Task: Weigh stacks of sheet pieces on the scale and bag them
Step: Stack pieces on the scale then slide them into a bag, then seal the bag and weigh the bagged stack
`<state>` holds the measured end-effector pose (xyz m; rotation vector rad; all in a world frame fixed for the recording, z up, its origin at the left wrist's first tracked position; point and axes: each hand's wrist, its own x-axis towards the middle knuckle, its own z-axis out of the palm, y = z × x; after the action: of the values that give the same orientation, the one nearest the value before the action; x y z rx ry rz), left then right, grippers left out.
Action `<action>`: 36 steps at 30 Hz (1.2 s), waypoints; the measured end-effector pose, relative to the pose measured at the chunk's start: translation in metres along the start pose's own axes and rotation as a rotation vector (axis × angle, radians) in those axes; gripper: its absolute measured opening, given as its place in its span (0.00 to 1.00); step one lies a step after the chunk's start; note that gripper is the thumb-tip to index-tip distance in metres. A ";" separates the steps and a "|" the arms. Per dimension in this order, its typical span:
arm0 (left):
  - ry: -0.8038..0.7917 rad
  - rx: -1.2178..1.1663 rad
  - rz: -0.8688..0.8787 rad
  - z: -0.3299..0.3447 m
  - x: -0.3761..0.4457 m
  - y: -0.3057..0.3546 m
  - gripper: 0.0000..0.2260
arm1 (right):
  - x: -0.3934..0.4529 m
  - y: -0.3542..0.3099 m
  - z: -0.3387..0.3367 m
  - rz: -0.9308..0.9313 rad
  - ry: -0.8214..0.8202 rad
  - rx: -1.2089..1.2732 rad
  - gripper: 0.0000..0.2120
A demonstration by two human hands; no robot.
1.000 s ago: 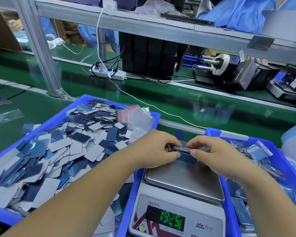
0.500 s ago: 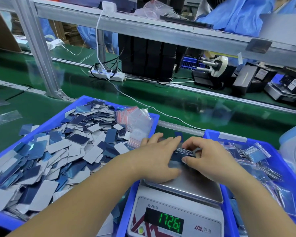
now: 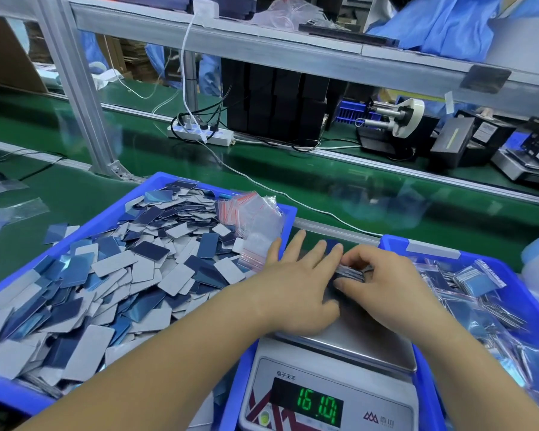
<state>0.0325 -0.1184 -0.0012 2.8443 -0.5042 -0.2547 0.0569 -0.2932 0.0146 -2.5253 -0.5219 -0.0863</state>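
Observation:
A stack of sheet pieces [image 3: 350, 273] sits above the scale's steel pan [image 3: 364, 340]. My right hand [image 3: 383, 284] grips its right end with curled fingers and thumb. Beside it, my left hand [image 3: 299, 284] lies flat with fingers straight and spread, the fingertips against the stack's left side. The scale [image 3: 327, 396] stands in front of me and its green display [image 3: 316, 410] reads 161.01. Loose blue and grey sheet pieces [image 3: 106, 284] fill the blue bin [image 3: 115, 209] on the left. A bundle of empty zip bags [image 3: 255, 225] lies in that bin's far right corner.
A second blue bin [image 3: 395, 244] on the right holds several filled bags [image 3: 476, 281]. Behind runs a green conveyor belt [image 3: 355, 194] with a power strip [image 3: 199, 133], cables, black boxes and a label dispenser [image 3: 395, 118]. An aluminium frame post [image 3: 78, 88] stands far left.
My left hand has opened from a grip to a flat, spread pose beside the stack. The display has dropped from 192.51 through 172.61 to 161.01.

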 end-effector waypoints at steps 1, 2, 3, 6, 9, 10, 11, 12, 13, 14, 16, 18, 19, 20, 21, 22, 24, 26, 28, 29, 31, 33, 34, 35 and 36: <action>-0.024 0.010 0.002 0.001 0.000 0.000 0.36 | -0.001 0.000 0.000 0.004 -0.008 -0.002 0.10; -0.030 0.002 0.007 0.002 0.001 -0.001 0.35 | -0.001 -0.001 0.001 0.004 -0.018 -0.005 0.10; -0.009 -0.027 0.010 -0.001 0.002 -0.003 0.35 | -0.002 -0.001 0.001 0.003 -0.028 -0.007 0.11; 0.225 -0.202 -0.126 -0.018 0.010 -0.024 0.30 | -0.001 -0.002 0.000 0.015 -0.049 -0.039 0.09; 0.474 -0.254 -0.431 -0.029 0.016 -0.066 0.14 | -0.001 -0.001 0.000 0.038 -0.046 -0.031 0.09; 0.473 -0.236 -0.514 -0.029 0.016 -0.078 0.12 | -0.002 -0.002 0.000 0.040 -0.044 -0.021 0.08; 0.431 -0.231 -0.573 -0.027 0.016 -0.086 0.12 | -0.002 -0.003 0.001 0.043 -0.045 -0.008 0.07; 0.376 -0.241 -0.616 -0.025 0.016 -0.091 0.14 | -0.002 -0.004 0.002 0.044 -0.046 0.003 0.07; 0.337 -0.256 -0.641 -0.022 0.016 -0.094 0.14 | -0.003 -0.005 0.002 0.044 -0.046 0.007 0.06; 0.322 -0.270 -0.654 -0.020 0.017 -0.095 0.14 | -0.003 -0.005 0.003 0.041 -0.046 0.007 0.06; 0.332 -0.288 -0.656 -0.018 0.018 -0.096 0.09 | -0.004 -0.007 0.004 0.034 -0.047 0.011 0.06; 0.345 -0.285 -0.654 -0.019 0.019 -0.099 0.03 | -0.004 -0.007 0.004 0.033 -0.047 0.018 0.06; 0.352 -0.287 -0.659 -0.020 0.019 -0.101 0.03 | -0.004 -0.007 0.003 0.038 -0.047 0.019 0.06; 0.358 -0.293 -0.663 -0.021 0.018 -0.103 0.04 | -0.004 -0.006 0.003 0.043 -0.046 0.019 0.06; 0.364 -0.308 -0.669 -0.022 0.017 -0.104 0.05 | -0.004 -0.006 0.003 0.046 -0.044 0.019 0.06; 0.374 -0.326 -0.672 -0.024 0.016 -0.105 0.06 | -0.003 -0.005 0.003 0.048 -0.039 0.020 0.06; 0.413 -0.358 -0.660 -0.028 0.013 -0.104 0.07 | -0.003 -0.005 0.004 0.053 -0.028 0.046 0.06; 0.506 -0.436 -0.594 -0.033 0.011 -0.099 0.07 | -0.001 -0.004 0.005 0.081 -0.008 0.127 0.05; 0.588 -0.717 -0.444 -0.036 0.010 -0.086 0.07 | 0.001 -0.005 0.007 0.152 0.016 0.335 0.05; 0.581 -0.904 -0.353 -0.037 0.009 -0.077 0.09 | 0.001 -0.006 0.008 0.191 0.019 0.494 0.06; 0.496 -1.217 -0.191 -0.035 0.009 -0.060 0.11 | 0.001 -0.011 0.008 0.237 0.027 0.787 0.06; 0.407 -1.384 -0.087 -0.032 0.010 -0.046 0.12 | 0.001 -0.015 0.008 0.251 0.030 0.942 0.06; 0.381 -1.419 -0.060 -0.031 0.010 -0.041 0.12 | 0.000 -0.016 0.007 0.251 0.029 0.989 0.06; 0.366 -1.435 -0.046 -0.030 0.011 -0.038 0.12 | 0.000 -0.017 0.006 0.251 0.031 1.023 0.06; 0.355 -1.445 -0.039 -0.030 0.011 -0.036 0.13 | 0.000 -0.017 0.006 0.252 0.039 1.051 0.06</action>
<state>0.0600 -0.0837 0.0162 1.4270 -0.0716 -0.0492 0.0504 -0.2770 0.0183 -1.5284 -0.1435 0.1891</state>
